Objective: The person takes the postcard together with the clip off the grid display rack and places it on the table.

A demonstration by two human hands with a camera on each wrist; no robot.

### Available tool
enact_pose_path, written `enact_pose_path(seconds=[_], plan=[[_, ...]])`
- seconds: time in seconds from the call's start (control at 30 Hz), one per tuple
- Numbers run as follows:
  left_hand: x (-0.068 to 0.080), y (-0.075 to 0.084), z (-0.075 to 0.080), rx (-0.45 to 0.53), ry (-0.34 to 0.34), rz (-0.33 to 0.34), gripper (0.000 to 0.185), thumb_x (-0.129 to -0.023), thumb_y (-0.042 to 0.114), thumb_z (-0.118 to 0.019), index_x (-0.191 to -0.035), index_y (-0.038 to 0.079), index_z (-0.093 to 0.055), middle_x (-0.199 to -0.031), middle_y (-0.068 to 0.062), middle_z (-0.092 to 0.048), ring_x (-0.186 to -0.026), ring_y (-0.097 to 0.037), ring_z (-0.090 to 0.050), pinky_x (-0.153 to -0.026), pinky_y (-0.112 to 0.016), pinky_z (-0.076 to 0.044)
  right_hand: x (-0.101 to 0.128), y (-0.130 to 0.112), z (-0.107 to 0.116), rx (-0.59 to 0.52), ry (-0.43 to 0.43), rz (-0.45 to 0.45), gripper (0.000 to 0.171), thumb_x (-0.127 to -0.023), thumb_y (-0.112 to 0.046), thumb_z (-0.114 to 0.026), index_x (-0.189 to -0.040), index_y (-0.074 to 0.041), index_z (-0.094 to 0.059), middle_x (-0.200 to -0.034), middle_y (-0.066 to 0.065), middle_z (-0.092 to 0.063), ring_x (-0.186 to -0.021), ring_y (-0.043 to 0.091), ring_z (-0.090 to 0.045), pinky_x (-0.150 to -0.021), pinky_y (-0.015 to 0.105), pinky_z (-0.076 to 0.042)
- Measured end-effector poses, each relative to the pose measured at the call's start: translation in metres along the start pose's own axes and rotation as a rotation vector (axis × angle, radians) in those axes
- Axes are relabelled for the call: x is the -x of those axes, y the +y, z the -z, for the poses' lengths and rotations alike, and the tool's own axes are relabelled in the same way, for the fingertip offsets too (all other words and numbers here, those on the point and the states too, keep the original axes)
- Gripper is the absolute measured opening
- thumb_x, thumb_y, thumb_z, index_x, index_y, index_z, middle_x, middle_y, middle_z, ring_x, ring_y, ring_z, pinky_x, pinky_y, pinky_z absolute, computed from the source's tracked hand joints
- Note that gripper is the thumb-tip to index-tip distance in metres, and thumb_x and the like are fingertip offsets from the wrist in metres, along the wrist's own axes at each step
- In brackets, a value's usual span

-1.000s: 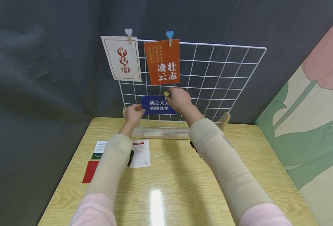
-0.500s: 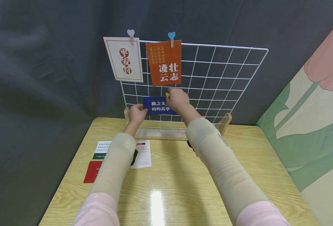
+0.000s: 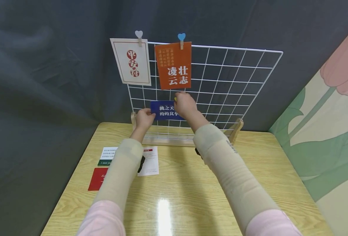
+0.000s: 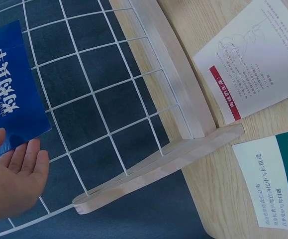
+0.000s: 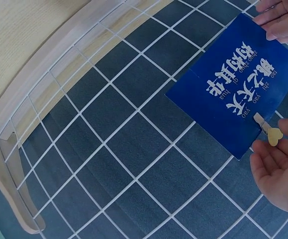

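Note:
A blue card with white lettering (image 3: 162, 110) lies against the white wire grid, below the orange card. At its left end, my left hand (image 4: 17, 174) pinches it, thumb on the front and fingers behind. A small wooden clothespin with a yellow heart (image 5: 274, 136) sits on the card's upper edge. My right hand (image 5: 280, 172) holds this clothespin at the heart, between thumb and fingers. In the head view, my right hand covers most of the clothespin and the card's right part.
The wire grid (image 3: 218, 80) stands in a wooden base (image 3: 168, 141). A white card (image 3: 132, 62) and an orange card (image 3: 174, 67) hang from its top wire by heart clothespins. White (image 3: 148, 164), green-and-white (image 3: 106, 156) and red (image 3: 97, 179) cards lie on the table.
My right hand has shifted slightly left along the blue card's upper edge and now hides more of the yellow heart. My left hand keeps its hold; the whole view has drifted a little.

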State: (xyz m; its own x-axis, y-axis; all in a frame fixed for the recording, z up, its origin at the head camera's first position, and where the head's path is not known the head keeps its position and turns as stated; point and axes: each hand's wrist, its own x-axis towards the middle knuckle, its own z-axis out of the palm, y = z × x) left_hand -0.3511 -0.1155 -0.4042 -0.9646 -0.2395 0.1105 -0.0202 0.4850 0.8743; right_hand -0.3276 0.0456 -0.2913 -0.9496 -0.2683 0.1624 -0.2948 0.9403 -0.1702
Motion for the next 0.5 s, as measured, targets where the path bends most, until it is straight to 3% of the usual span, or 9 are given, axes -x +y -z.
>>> enact_pose_path(seconds=[0.1,0.13,0.23,0.27,0.37,0.47,0.5], plan=[[0.022,0.027,0.013,-0.043,-0.01,0.037,0.033,-0.081,0.013,-0.059,-0.11,-0.001,-0.056,-0.101,-0.015,-0.058,-0.094,-0.025,-0.053,-0.08,-0.033,-0.043,-0.001,0.0,-0.002,0.011,0.002,0.001,0.025,-0.084,-0.011,-0.048,-0.107,-0.004,-0.055,-0.101,0.011,-0.053,-0.096,0.026,-0.05,-0.079,0.037,-0.042],[0.023,0.029,0.013,-0.043,-0.011,0.04,0.032,-0.082,0.012,-0.058,-0.11,-0.002,-0.056,-0.101,-0.016,-0.058,-0.094,-0.026,-0.053,-0.08,-0.034,-0.043,-0.001,0.0,-0.002,0.012,0.008,0.001,0.024,-0.084,-0.011,-0.048,-0.106,-0.004,-0.056,-0.1,0.011,-0.053,-0.096,0.026,-0.05,-0.08,0.037,-0.042],[0.021,0.025,0.012,-0.038,0.001,0.016,0.029,-0.082,0.012,-0.058,-0.108,-0.001,-0.058,-0.098,-0.015,-0.06,-0.09,-0.025,-0.055,-0.077,-0.033,-0.044,-0.003,0.0,-0.003,0.013,0.016,-0.007,0.024,-0.083,-0.009,-0.049,-0.105,-0.003,-0.056,-0.099,0.012,-0.054,-0.097,0.027,-0.049,-0.081,0.037,-0.042],[0.012,0.013,0.007,-0.005,0.023,-0.02,0.028,-0.08,0.015,-0.061,-0.104,0.002,-0.061,-0.092,-0.012,-0.061,-0.084,-0.021,-0.056,-0.072,-0.03,-0.046,-0.003,0.0,-0.004,0.011,0.02,-0.009,0.023,-0.083,-0.009,-0.049,-0.105,-0.003,-0.056,-0.099,0.012,-0.054,-0.097,0.027,-0.049,-0.081,0.037,-0.041],[0.002,0.002,0.002,-0.001,0.031,-0.027,0.028,-0.079,0.018,-0.062,-0.103,0.003,-0.061,-0.09,-0.01,-0.061,-0.081,-0.02,-0.056,-0.07,-0.029,-0.046,-0.004,0.0,-0.005,0.006,0.036,-0.014,0.023,-0.082,-0.007,-0.05,-0.103,-0.004,-0.057,-0.099,0.012,-0.055,-0.097,0.027,-0.049,-0.082,0.037,-0.041],[0.003,0.004,0.001,-0.005,0.04,-0.004,0.028,-0.08,0.017,-0.061,-0.104,0.002,-0.061,-0.093,-0.012,-0.061,-0.084,-0.022,-0.057,-0.072,-0.03,-0.046,-0.005,0.002,-0.007,-0.019,0.076,-0.022,0.023,-0.08,-0.004,-0.049,-0.101,-0.005,-0.059,-0.098,0.01,-0.057,-0.096,0.026,-0.051,-0.08,0.036,-0.042],[0.012,0.016,0.007,-0.034,0.027,0.025,0.028,-0.082,0.013,-0.058,-0.107,0.0,-0.059,-0.098,-0.015,-0.06,-0.089,-0.025,-0.056,-0.077,-0.034,-0.045,-0.005,0.003,-0.008,-0.028,0.093,-0.024,0.023,-0.08,-0.003,-0.049,-0.1,-0.005,-0.06,-0.098,0.01,-0.058,-0.095,0.025,-0.052,-0.08,0.036,-0.042]])
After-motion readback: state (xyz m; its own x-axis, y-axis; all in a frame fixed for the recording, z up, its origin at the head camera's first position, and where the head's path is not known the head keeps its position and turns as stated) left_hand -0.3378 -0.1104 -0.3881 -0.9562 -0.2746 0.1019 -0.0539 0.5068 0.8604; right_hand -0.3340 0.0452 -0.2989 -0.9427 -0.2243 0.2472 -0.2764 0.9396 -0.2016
